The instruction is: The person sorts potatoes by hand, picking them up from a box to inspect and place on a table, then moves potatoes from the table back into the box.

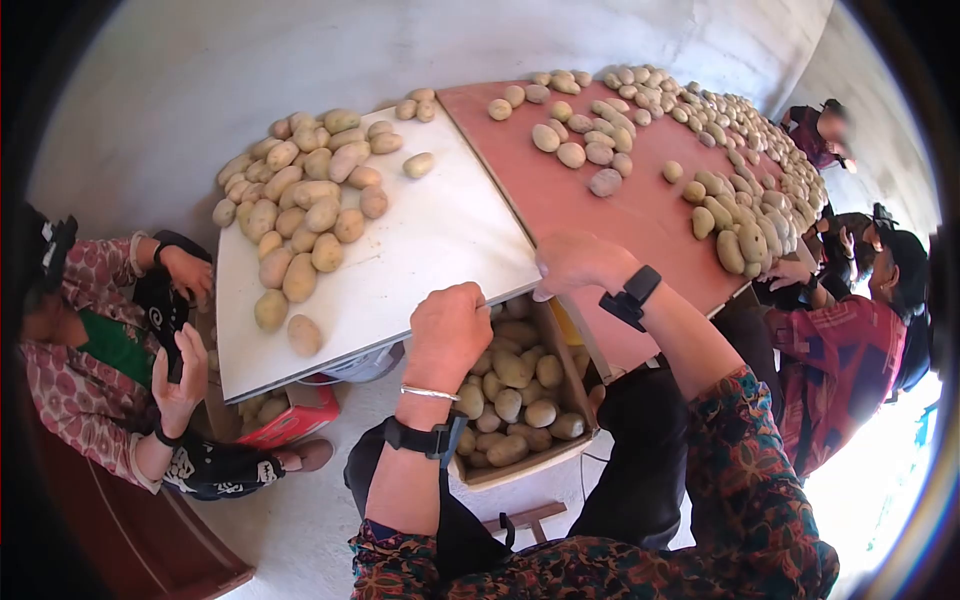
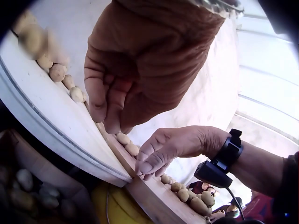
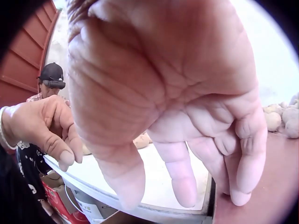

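My left hand [image 1: 452, 325] is above the front edge of the white tabletop [image 1: 420, 220]. Its fingers [image 2: 112, 105] bend loosely downward in the left wrist view, with nothing visible between them. My right hand [image 1: 580, 262] is at the seam where the white top meets the red top [image 1: 640, 230]. In the right wrist view, the fingers of my right hand [image 3: 187, 140] hang over the tabletop, slightly bent and holding nothing; whether the tips touch it I cannot tell. A box [image 1: 583, 400] of potatoes [image 1: 508, 404] stands below both hands.
A potato pile [image 1: 300, 205] lies on the white top's left part. More potatoes [image 1: 740, 215] spread over the red top. One person [image 1: 105, 330] sits at the left beside a red box [image 1: 298, 412]; others [image 1: 850, 340] are at the right. A yellow container [image 2: 110, 203] is under the table.
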The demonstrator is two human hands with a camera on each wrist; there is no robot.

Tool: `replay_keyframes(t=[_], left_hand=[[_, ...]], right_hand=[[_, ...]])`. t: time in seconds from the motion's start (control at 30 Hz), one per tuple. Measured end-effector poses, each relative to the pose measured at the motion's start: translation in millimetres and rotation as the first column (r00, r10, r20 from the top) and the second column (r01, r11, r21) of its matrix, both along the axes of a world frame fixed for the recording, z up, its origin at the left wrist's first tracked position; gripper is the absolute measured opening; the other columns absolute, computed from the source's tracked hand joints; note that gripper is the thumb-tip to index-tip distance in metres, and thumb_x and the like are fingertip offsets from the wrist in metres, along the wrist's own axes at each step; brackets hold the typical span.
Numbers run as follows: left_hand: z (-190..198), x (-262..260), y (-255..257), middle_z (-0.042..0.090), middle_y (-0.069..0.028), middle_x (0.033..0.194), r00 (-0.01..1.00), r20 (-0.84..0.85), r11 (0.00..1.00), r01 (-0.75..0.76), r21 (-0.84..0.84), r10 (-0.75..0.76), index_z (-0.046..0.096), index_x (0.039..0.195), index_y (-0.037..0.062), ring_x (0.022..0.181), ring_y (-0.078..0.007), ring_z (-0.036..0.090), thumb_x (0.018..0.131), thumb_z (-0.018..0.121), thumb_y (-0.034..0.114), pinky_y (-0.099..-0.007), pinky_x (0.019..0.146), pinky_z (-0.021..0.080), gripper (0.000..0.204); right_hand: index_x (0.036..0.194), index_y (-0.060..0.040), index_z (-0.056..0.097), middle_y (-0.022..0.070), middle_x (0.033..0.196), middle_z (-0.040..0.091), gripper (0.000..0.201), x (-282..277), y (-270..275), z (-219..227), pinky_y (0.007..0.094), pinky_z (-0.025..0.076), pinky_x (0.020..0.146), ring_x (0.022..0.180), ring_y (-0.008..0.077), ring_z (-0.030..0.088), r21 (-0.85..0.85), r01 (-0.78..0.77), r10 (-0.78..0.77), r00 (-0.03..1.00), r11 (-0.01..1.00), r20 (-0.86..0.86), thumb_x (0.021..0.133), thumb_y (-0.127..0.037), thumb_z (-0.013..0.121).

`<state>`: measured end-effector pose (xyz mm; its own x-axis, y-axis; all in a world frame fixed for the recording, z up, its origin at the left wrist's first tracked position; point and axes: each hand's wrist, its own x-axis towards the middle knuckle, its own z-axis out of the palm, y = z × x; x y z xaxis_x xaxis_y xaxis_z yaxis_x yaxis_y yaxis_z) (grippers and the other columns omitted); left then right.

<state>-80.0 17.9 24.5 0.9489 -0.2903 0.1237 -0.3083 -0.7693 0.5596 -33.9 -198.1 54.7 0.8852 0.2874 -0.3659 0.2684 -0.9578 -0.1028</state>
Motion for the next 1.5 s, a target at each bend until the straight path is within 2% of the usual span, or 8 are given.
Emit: replay_keyframes(t=[0.33, 0.53, 0.63, 0.73, 0.8, 0.97, 1.07, 1.5], left_hand=[[-6.9, -5.4, 8.6, 0.067, -0.0174, 0.097, 0.997, 0.062, 0.998, 0.032, 0.053, -0.035, 0.069, 0.097, 0.0047, 0.095, -0.0338, 0.064, 0.080, 0.056, 0.004, -0.0431, 0.085, 0.051, 0.022], [-12.2, -8.6, 8.0, 0.064, -0.0167, 0.093, 0.994, 0.104, 0.999, 0.045, 0.012, -0.046, 0.065, 0.086, 0.0030, 0.093, -0.0340, 0.062, 0.074, 0.059, 0.000, -0.0433, 0.081, 0.052, 0.014], [-23.4, -8.8, 6.8, 0.063, -0.0178, 0.096, 0.989, 0.136, 0.998, 0.057, -0.034, -0.051, 0.063, 0.091, 0.0013, 0.095, -0.0347, 0.061, 0.072, 0.062, 0.002, -0.0432, 0.085, 0.051, 0.019], [-21.9, -12.2, 6.3, 0.063, -0.0170, 0.096, 0.990, 0.124, 0.998, 0.062, -0.002, -0.061, 0.063, 0.091, 0.0023, 0.095, -0.0347, 0.061, 0.065, 0.072, 0.003, -0.0420, 0.084, 0.052, 0.027], [-26.3, -14.0, 7.2, 0.062, -0.0171, 0.093, 0.982, 0.180, 0.997, 0.060, -0.041, -0.052, 0.061, 0.089, 0.0020, 0.093, -0.0343, 0.060, 0.065, 0.073, 0.004, -0.0415, 0.081, 0.052, 0.027], [-25.1, -17.7, 11.8, 0.060, -0.0168, 0.088, 0.971, 0.238, 0.995, 0.057, -0.088, -0.034, 0.059, 0.085, 0.0023, 0.087, -0.0352, 0.059, 0.069, 0.063, -0.001, -0.0432, 0.076, 0.050, 0.016], [-28.0, -19.0, 10.9, 0.060, -0.0165, 0.088, 0.972, 0.230, 0.997, 0.061, -0.047, -0.049, 0.060, 0.084, 0.0023, 0.087, -0.0349, 0.059, 0.071, 0.061, -0.001, -0.0427, 0.077, 0.051, 0.013], [-32.9, -20.7, 2.0, 0.062, -0.0172, 0.087, 0.977, 0.133, 0.985, 0.163, 0.056, -0.169, 0.060, 0.083, 0.0014, 0.088, -0.0359, 0.062, 0.069, 0.062, -0.003, -0.0443, 0.077, 0.051, 0.014]], right_hand=[[0.078, 0.0027, 0.065, 0.0208, 0.075, 0.063, 0.040, -2.3, -7.9, 1.8, 0.0455, 0.048, 0.071, 0.075, 0.0383, 0.061, 0.121, -0.047, 0.043, 0.998, 0.992, 0.038, 0.070, -0.036, 0.075], [0.088, 0.0016, 0.065, 0.0207, 0.085, 0.064, 0.044, -13.3, -1.1, 24.1, 0.0434, 0.048, 0.074, 0.081, 0.0359, 0.061, 0.104, 0.054, -0.051, 0.998, 0.993, -0.026, 0.072, -0.038, 0.075], [0.112, -0.0033, 0.063, 0.0157, 0.107, 0.062, 0.056, -20.7, -22.2, 8.3, 0.0418, 0.044, 0.089, 0.101, 0.0314, 0.055, 0.511, 0.026, -0.014, 1.000, 0.859, -0.026, 0.066, -0.030, 0.079], [0.098, -0.0029, 0.065, 0.0173, 0.090, 0.064, 0.047, -21.8, -14.5, 10.9, 0.0435, 0.047, 0.078, 0.086, 0.0345, 0.058, 0.379, 0.048, -0.055, 0.998, 0.924, 0.008, 0.062, -0.031, 0.078], [0.084, -0.0009, 0.064, 0.0185, 0.079, 0.064, 0.041, -14.2, -28.9, -20.9, 0.0452, 0.047, 0.070, 0.075, 0.0354, 0.059, 0.240, -0.109, 0.036, 0.957, 0.965, 0.288, 0.061, -0.032, 0.079], [0.068, 0.0011, 0.062, 0.0230, 0.067, 0.059, 0.039, -12.1, -28.6, -19.7, 0.0447, 0.048, 0.062, 0.064, 0.0384, 0.059, 0.278, 0.111, -0.166, 0.969, 0.954, 0.181, 0.060, -0.033, 0.080], [0.067, 0.0019, 0.063, 0.0235, 0.069, 0.060, 0.037, -28.8, -8.7, 5.1, 0.0432, 0.050, 0.063, 0.066, 0.0394, 0.061, 0.333, 0.281, -0.346, 0.925, 0.900, 0.156, 0.061, -0.031, 0.080], [0.074, 0.0024, 0.067, 0.0238, 0.074, 0.065, 0.034, -21.8, 10.7, -6.8, 0.0447, 0.054, 0.070, 0.075, 0.0391, 0.066, 0.150, 0.207, -0.242, 0.929, 0.967, 0.281, 0.062, -0.027, 0.079]])
